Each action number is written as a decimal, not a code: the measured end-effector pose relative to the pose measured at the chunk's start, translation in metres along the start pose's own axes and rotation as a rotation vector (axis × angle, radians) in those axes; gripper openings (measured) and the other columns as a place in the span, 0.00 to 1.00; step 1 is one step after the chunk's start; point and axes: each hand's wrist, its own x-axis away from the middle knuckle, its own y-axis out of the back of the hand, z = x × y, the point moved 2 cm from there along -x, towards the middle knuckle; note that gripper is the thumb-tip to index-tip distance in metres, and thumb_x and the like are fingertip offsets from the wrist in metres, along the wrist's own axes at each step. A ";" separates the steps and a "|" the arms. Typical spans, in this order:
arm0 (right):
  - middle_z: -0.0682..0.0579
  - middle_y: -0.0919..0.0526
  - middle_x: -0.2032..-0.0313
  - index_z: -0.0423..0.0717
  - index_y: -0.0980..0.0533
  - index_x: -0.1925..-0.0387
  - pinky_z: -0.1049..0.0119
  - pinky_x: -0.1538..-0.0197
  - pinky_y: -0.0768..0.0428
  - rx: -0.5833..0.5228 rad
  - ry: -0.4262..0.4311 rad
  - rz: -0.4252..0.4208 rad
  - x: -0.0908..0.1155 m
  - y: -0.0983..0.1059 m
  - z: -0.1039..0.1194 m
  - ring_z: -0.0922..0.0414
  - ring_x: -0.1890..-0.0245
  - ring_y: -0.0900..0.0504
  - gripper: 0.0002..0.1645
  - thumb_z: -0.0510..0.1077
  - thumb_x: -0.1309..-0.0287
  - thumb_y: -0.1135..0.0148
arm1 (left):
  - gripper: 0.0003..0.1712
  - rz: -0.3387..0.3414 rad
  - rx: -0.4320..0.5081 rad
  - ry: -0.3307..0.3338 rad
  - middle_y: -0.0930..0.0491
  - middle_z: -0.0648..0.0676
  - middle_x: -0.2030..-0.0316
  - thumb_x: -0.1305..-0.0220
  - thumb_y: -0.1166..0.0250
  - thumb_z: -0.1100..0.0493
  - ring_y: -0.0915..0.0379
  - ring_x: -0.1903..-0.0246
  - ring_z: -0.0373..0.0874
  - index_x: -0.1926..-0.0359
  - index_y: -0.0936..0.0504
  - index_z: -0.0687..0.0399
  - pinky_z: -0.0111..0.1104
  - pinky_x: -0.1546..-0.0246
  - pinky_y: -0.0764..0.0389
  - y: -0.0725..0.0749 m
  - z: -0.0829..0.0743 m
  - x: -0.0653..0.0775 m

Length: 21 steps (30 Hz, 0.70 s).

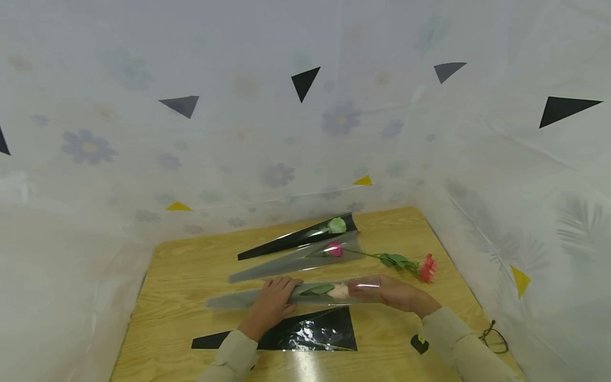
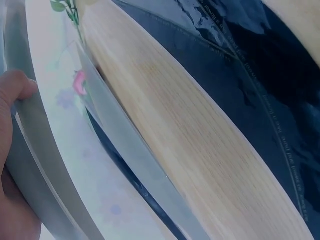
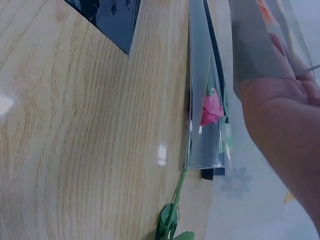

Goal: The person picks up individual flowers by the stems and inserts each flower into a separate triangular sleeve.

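A grey-edged clear flower sleeve (image 1: 232,301) holds a pale rose (image 1: 339,291) with green leaves (image 1: 319,289). My left hand (image 1: 273,301) grips the sleeve near its middle; the left wrist view shows the thumb (image 2: 19,85) on its face. My right hand (image 1: 382,292) reaches into the wide end of the sleeve, up to the rose head. In the right wrist view the palm (image 3: 280,95) is turned up inside the plastic, and orange petals (image 3: 265,12) show beyond the fingers. Whether those fingers pinch the rose is hidden.
Beyond lie a black sleeve (image 1: 267,250) with a green-white rose (image 1: 337,225) and a grey sleeve (image 1: 253,271) with a pink rose (image 1: 334,249). A coral carnation-like flower (image 1: 427,268) lies right. Nearer are a flat black sleeve (image 1: 315,331), a small black object (image 1: 419,345) and a dark loop (image 1: 496,342).
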 end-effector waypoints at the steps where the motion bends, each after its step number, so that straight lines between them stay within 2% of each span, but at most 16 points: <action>1: 0.45 0.39 0.34 0.41 0.39 0.34 0.64 0.39 0.37 0.006 -0.007 0.009 0.000 0.000 0.000 0.51 0.36 0.38 0.24 0.38 0.29 0.60 | 0.36 0.002 -0.005 0.000 0.28 0.46 0.50 0.49 0.30 0.48 0.32 0.51 0.43 0.40 0.32 0.46 0.43 0.56 0.30 0.000 0.001 0.000; 6: 0.43 0.42 0.33 0.38 0.43 0.32 0.60 0.38 0.38 -0.032 0.010 0.049 0.001 0.000 0.001 0.48 0.36 0.38 0.27 0.41 0.26 0.75 | 0.37 0.014 -0.009 -0.001 0.28 0.47 0.50 0.49 0.30 0.47 0.32 0.51 0.44 0.39 0.33 0.47 0.44 0.56 0.30 0.000 0.003 0.000; 8: 0.41 0.42 0.34 0.36 0.46 0.32 0.57 0.39 0.37 -0.077 0.012 0.056 0.002 0.000 0.000 0.46 0.37 0.37 0.27 0.40 0.26 0.77 | 0.37 0.017 -0.007 -0.002 0.28 0.47 0.50 0.49 0.30 0.47 0.32 0.51 0.44 0.39 0.33 0.47 0.44 0.56 0.30 0.000 0.003 0.001; 13: 0.41 0.39 0.35 0.35 0.43 0.33 0.54 0.40 0.36 -0.177 -0.030 0.031 0.002 0.002 -0.003 0.44 0.38 0.36 0.25 0.38 0.27 0.69 | 0.36 0.011 -0.005 -0.009 0.28 0.46 0.51 0.49 0.30 0.47 0.32 0.53 0.44 0.39 0.33 0.45 0.43 0.56 0.30 -0.001 0.002 0.000; 21: 0.43 0.39 0.35 0.37 0.39 0.34 0.55 0.39 0.37 -0.158 -0.024 0.046 0.008 0.009 -0.003 0.46 0.38 0.36 0.24 0.37 0.28 0.67 | 0.37 0.005 -0.001 -0.002 0.27 0.47 0.50 0.49 0.30 0.47 0.31 0.52 0.45 0.39 0.33 0.46 0.44 0.57 0.31 -0.006 0.005 0.003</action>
